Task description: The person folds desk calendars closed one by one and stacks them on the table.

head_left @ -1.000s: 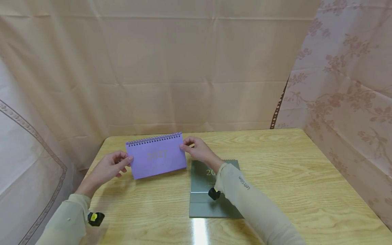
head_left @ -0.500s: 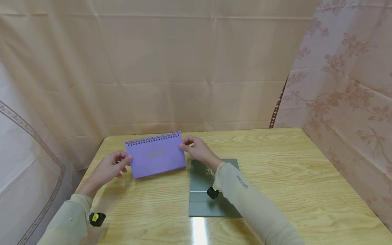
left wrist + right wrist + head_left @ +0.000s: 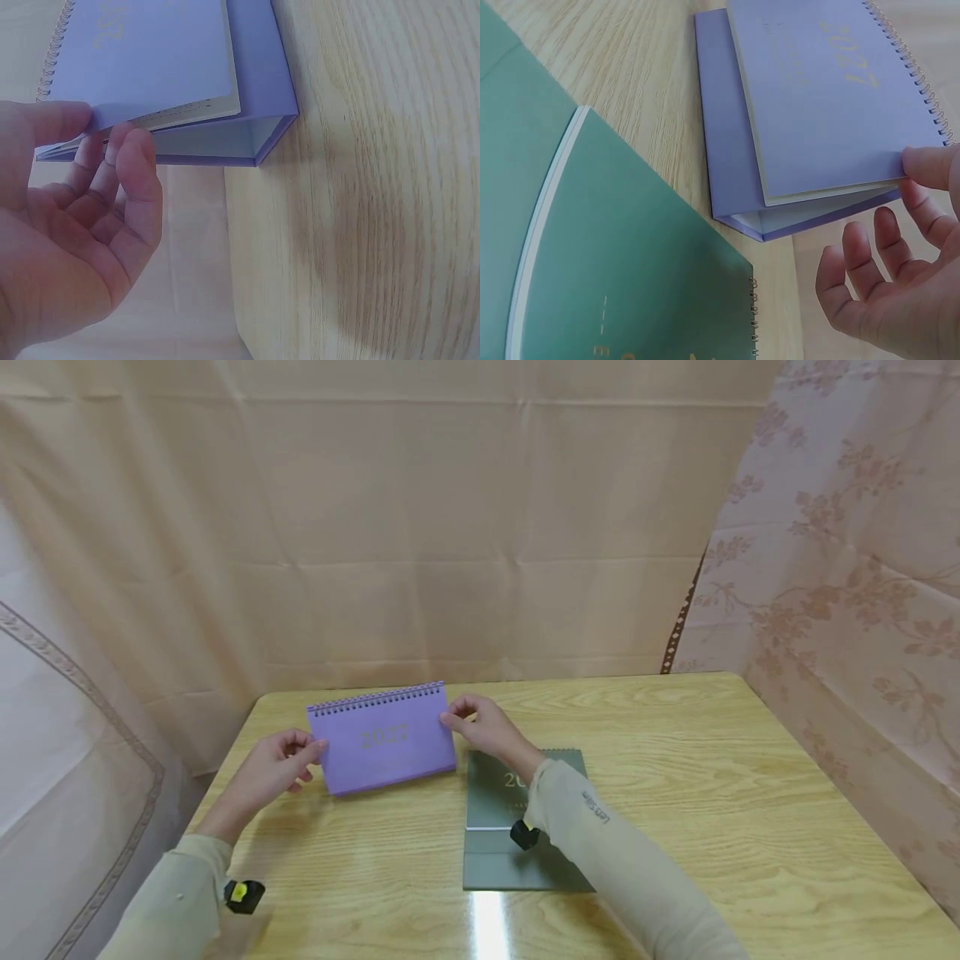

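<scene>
A purple spiral-bound desk calendar (image 3: 382,739) with "2027" in gold stands like a tent at the left of the table. My left hand (image 3: 273,768) pinches its left edge between thumb and fingers. At the opposite edge, my right hand (image 3: 487,724) pinches with thumb and forefinger, its other fingers loosely bent in the right wrist view. Seen from the left wrist, the purple base (image 3: 262,60) rests on the wood and the pages fan slightly away from it. A green desk calendar (image 3: 487,793) lies flat under my right forearm, which hides part of its cover.
The wooden table (image 3: 675,760) reaches back to a beige curtain (image 3: 450,527). Patterned cloth (image 3: 862,568) hangs on the right, and pale cloth (image 3: 60,760) hangs on the left. A black wrist camera (image 3: 243,896) sits on my left sleeve.
Both hands keep their places on the purple calendar, which stays put. My left forearm has shifted very slightly to the right.
</scene>
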The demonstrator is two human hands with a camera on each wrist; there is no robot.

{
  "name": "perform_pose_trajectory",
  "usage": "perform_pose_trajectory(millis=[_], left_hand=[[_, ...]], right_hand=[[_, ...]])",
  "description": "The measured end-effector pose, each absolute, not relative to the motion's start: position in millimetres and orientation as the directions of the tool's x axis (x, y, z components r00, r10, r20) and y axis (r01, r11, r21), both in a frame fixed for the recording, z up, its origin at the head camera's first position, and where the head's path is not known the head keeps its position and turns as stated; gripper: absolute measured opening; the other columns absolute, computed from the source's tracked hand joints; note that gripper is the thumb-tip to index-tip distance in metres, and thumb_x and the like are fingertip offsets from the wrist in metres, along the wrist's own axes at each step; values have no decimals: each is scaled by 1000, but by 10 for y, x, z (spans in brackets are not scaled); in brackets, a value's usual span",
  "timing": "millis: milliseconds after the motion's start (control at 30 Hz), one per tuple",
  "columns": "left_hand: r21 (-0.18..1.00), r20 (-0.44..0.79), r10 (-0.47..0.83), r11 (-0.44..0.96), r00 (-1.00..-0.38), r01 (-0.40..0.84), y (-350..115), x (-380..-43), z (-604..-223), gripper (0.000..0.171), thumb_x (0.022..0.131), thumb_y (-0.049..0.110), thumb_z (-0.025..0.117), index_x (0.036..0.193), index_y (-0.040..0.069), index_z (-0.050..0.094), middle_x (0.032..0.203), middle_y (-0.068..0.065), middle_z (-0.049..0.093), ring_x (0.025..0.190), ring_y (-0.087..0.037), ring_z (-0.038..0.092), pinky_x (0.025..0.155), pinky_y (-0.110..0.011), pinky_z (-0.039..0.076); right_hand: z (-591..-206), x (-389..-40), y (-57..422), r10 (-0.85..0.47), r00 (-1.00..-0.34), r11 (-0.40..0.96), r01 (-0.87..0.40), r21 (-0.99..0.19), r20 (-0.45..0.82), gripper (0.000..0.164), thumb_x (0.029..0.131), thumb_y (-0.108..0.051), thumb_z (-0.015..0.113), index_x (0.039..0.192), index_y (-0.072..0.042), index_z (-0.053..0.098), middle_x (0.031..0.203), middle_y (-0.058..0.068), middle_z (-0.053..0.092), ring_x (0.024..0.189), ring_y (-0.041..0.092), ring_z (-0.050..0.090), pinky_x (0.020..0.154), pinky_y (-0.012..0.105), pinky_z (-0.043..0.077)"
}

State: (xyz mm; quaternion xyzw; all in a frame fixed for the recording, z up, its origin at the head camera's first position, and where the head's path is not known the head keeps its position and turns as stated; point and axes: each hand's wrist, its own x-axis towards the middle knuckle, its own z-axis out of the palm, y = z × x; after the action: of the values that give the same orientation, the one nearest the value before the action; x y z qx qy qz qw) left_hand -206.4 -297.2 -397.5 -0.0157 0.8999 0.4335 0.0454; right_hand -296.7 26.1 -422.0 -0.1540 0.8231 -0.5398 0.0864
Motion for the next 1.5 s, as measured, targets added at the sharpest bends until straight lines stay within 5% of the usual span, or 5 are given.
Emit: perform_pose_trajectory(millis=[267,967,1500], left_hand=[[773,-98,20,632,-995,-63,-2959,-2090,-3965,56,102,43,61,130,-4,49,115,-26,61,89,-33,66,71,-44,58],[696,-83,23,717,-996,-41,-2979,-2088,-4101,48,104,43,58,118,-3,60,113,-21,64,88,-26,64,72,-41,58],[590,50,13,807,-999,40,-2975,-2026,-4157,31,104,34,61,103,3,61,92,-10,67,73,-19,57,61,-32,47]], right_hand=[[-4204,-3008,292,-329,-944,368,-132,-921,4,28,97,-31,71,112,-9,62,106,7,62,103,28,58,84,36,48],[-4357,-3057,197,-367,-930,367,-147,-918,2,25,99,-26,68,113,-7,71,110,4,70,97,22,62,79,33,54],[-4452,-3013,115,-395,-915,320,-220,-922,81,17,101,-20,66,106,-4,70,102,5,69,101,25,60,83,33,51]])
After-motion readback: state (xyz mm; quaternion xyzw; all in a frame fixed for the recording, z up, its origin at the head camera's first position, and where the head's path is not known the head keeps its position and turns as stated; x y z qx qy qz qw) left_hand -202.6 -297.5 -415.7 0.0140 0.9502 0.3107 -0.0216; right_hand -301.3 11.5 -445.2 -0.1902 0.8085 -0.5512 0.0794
